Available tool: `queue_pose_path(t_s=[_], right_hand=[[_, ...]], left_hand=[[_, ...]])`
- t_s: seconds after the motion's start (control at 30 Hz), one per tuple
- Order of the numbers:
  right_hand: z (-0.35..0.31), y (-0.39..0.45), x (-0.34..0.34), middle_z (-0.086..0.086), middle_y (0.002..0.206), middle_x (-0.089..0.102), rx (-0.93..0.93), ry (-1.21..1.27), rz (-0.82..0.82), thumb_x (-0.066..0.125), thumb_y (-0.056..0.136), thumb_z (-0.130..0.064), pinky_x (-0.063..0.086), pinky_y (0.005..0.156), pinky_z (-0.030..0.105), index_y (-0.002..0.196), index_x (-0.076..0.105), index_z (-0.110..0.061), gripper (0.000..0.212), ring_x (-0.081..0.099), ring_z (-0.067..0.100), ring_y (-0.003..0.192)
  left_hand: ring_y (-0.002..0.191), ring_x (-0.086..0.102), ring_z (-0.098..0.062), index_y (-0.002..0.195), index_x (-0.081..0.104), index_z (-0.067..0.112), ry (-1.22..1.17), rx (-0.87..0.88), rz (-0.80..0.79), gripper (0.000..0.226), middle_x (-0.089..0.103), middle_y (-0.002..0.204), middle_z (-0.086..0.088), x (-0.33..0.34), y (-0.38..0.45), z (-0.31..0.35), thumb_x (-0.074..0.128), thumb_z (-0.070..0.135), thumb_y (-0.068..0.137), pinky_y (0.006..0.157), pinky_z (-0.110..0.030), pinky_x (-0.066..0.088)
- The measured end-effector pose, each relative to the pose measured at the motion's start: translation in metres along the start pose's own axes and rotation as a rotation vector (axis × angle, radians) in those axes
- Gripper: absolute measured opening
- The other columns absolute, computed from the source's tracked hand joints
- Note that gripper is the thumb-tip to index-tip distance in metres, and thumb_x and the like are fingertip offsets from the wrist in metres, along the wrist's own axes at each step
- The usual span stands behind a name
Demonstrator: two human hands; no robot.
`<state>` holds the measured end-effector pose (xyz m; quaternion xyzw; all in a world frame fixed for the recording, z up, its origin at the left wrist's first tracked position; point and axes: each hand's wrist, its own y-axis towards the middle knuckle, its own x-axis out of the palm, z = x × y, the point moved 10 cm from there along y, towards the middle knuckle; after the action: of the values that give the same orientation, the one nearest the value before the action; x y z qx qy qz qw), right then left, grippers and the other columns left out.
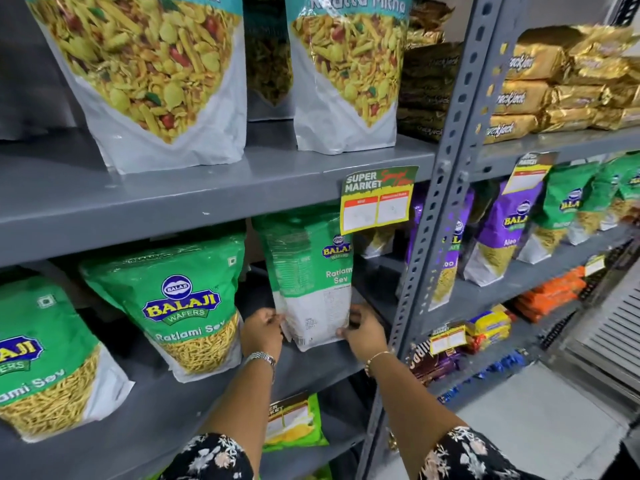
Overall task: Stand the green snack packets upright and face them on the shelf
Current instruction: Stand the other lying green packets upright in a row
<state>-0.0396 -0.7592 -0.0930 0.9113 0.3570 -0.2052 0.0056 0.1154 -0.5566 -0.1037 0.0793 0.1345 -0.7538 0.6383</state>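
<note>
Three green Balaji Ratlami Sev packets stand on the grey middle shelf (pixel 322 365). The right packet (pixel 308 282) stands upright with its back panel turned outward. My left hand (pixel 263 332) grips its lower left edge and my right hand (pixel 363 332) grips its lower right corner. The middle packet (pixel 180 306) leans back and faces forward. At the far left, the third packet (pixel 41 358) also faces front and is cut off by the frame edge.
Large Khatta Mitha bags (pixel 152 81) stand on the shelf above. A supermarket price tag (pixel 377 199) hangs over the held packet's top right. A slotted metal upright (pixel 440 209) borders the bay; purple and green packets (pixel 502 230) fill the neighbouring shelf. A green packet (pixel 294 420) lies below.
</note>
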Motion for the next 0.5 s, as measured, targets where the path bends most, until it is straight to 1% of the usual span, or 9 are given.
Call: queue_pose_path(t_s=[0.07, 0.13, 0.2, 0.27, 0.33, 0.4, 0.47, 0.5], right_hand=[[0.000, -0.001, -0.001, 0.011, 0.112, 0.070, -0.004, -0.046, 0.016, 0.074, 0.076, 0.000, 0.048, 0.093, 0.030, 0.116, 0.056, -0.003, 0.044, 0.063, 0.022, 0.100], [0.000, -0.003, -0.004, 0.012, 0.108, 0.070, 0.000, -0.066, 0.042, 0.074, 0.078, -0.003, 0.050, 0.092, 0.031, 0.112, 0.057, -0.003, 0.038, 0.065, 0.025, 0.099], [-0.003, -0.009, -0.012, 0.012, 0.105, 0.068, -0.010, -0.122, 0.104, 0.074, 0.078, -0.010, 0.050, 0.089, 0.035, 0.105, 0.056, -0.005, 0.033, 0.064, 0.029, 0.099], [-0.010, -0.021, -0.017, 0.012, 0.103, 0.064, -0.068, -0.200, 0.184, 0.071, 0.079, -0.015, 0.050, 0.084, 0.037, 0.098, 0.051, -0.011, 0.028, 0.062, 0.032, 0.095], [-0.017, -0.035, -0.004, 0.011, 0.102, 0.062, -0.142, -0.240, 0.153, 0.066, 0.078, -0.015, 0.049, 0.079, 0.036, 0.097, 0.048, -0.014, 0.026, 0.062, 0.032, 0.093], [-0.020, -0.048, 0.017, 0.007, 0.105, 0.057, -0.172, -0.220, 0.083, 0.070, 0.073, -0.019, 0.049, 0.078, 0.035, 0.100, 0.044, -0.016, 0.037, 0.060, 0.029, 0.094], [-0.022, -0.056, 0.028, 0.004, 0.111, 0.048, -0.165, -0.157, 0.090, 0.078, 0.067, -0.026, 0.048, 0.080, 0.032, 0.106, 0.041, -0.017, 0.054, 0.057, 0.026, 0.096], [-0.024, -0.057, 0.031, 0.004, 0.114, 0.045, -0.163, -0.132, 0.105, 0.081, 0.065, -0.028, 0.047, 0.083, 0.031, 0.111, 0.041, -0.015, 0.063, 0.056, 0.026, 0.098]], left_hand=[[0.081, 0.070, -0.036, 0.064, 0.061, 0.024, -0.003, 0.009, 0.013, 0.020, 0.075, 0.086, -0.016, -0.001, 0.000, 0.001, 0.064, 0.017, 0.082, 0.072, -0.052, 0.059], [0.080, 0.070, -0.036, 0.062, 0.058, 0.025, 0.008, 0.015, 0.015, 0.022, 0.074, 0.084, -0.017, -0.001, -0.002, 0.003, 0.065, 0.019, 0.082, 0.072, -0.051, 0.059], [0.083, 0.069, -0.039, 0.066, 0.059, 0.023, -0.001, 0.011, 0.005, 0.017, 0.074, 0.086, -0.019, -0.001, -0.004, 0.005, 0.065, 0.019, 0.082, 0.073, -0.052, 0.058], [0.086, 0.069, -0.039, 0.072, 0.060, 0.023, -0.032, 0.002, 0.003, 0.013, 0.073, 0.089, -0.019, -0.003, -0.009, 0.008, 0.066, 0.018, 0.082, 0.076, -0.053, 0.058], [0.082, 0.069, -0.034, 0.076, 0.061, 0.022, -0.026, 0.013, 0.010, 0.008, 0.073, 0.088, -0.015, -0.005, -0.017, 0.011, 0.065, 0.018, 0.082, 0.076, -0.050, 0.058], [0.074, 0.067, -0.030, 0.077, 0.062, 0.020, -0.011, 0.031, 0.017, 0.006, 0.073, 0.084, -0.013, -0.008, -0.028, 0.016, 0.063, 0.018, 0.082, 0.071, -0.043, 0.059], [0.068, 0.063, -0.027, 0.072, 0.061, 0.021, -0.011, 0.030, 0.021, 0.009, 0.072, 0.080, -0.012, -0.010, -0.042, 0.020, 0.063, 0.018, 0.080, 0.063, -0.034, 0.054], [0.068, 0.063, -0.027, 0.069, 0.060, 0.022, 0.001, 0.042, 0.019, 0.011, 0.071, 0.078, -0.010, -0.010, -0.049, 0.022, 0.063, 0.017, 0.079, 0.064, -0.033, 0.051]])
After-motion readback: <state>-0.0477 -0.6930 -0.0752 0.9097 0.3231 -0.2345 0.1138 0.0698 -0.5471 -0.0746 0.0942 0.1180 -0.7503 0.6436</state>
